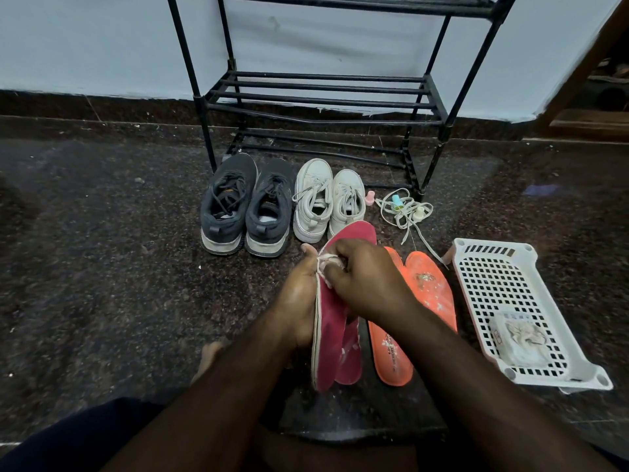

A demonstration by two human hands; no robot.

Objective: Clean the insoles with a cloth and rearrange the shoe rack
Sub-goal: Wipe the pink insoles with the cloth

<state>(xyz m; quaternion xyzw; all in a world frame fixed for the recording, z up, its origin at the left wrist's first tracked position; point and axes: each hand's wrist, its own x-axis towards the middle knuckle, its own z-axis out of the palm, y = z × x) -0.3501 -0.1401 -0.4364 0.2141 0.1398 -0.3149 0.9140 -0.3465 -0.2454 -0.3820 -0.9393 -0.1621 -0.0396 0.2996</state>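
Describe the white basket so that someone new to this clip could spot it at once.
Start at the black shoe rack against the wall, then look down and right across the dark floor. The basket lies past the orange insoles. It is the only white, perforated plastic thing there, with a small packet inside.

Dark speckled stone floor [102,267], pale blue wall [102,46].

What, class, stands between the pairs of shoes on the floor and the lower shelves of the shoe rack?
Nothing visible does. The dark sneakers and white sneakers sit on the floor directly before the black shoe rack, whose visible shelves are bare. The loose laces lie to the right, off that path.
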